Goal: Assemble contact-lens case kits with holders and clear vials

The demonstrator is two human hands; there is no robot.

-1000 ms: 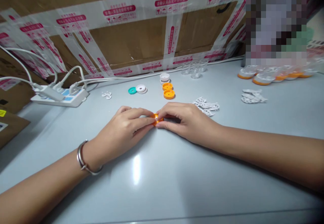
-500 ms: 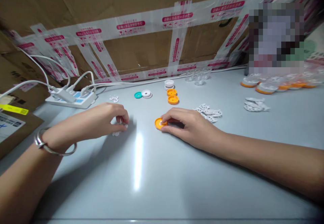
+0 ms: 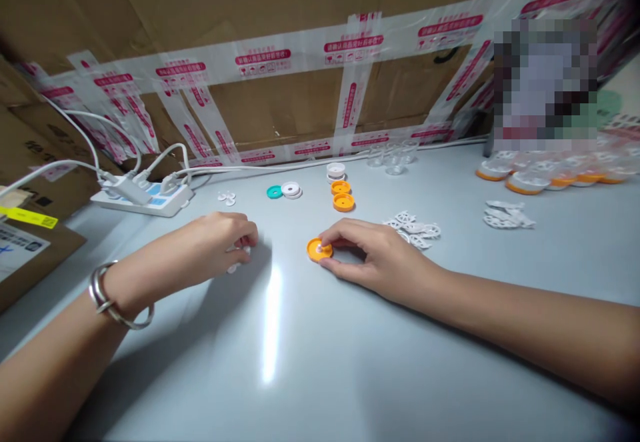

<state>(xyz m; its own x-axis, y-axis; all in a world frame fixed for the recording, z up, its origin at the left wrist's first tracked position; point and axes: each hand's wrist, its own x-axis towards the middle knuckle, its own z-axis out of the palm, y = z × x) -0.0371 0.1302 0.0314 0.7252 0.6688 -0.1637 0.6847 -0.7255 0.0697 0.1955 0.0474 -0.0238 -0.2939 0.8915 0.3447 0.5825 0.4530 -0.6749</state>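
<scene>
1. Head view, middle: a shallow round orange plastic disc lies on the grey-blue bench, a small white plastic piece inside it.
2. Right hand, at the disc's three o'clock: fingers slightly parted, holding its rim.
3. Left hand, at nine o'clock: fingers curled nearly together over small white plastic parts; cannot tell whether any is gripped.
4. The disc looks light, stiff, smooth; its rim seems the surest hold.

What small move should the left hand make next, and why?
Probably, the left hand should pinch and lift one small white plastic-looking piece, because it is down at these pieces while the right hand holds the round orange plastic-looking disc.
</scene>
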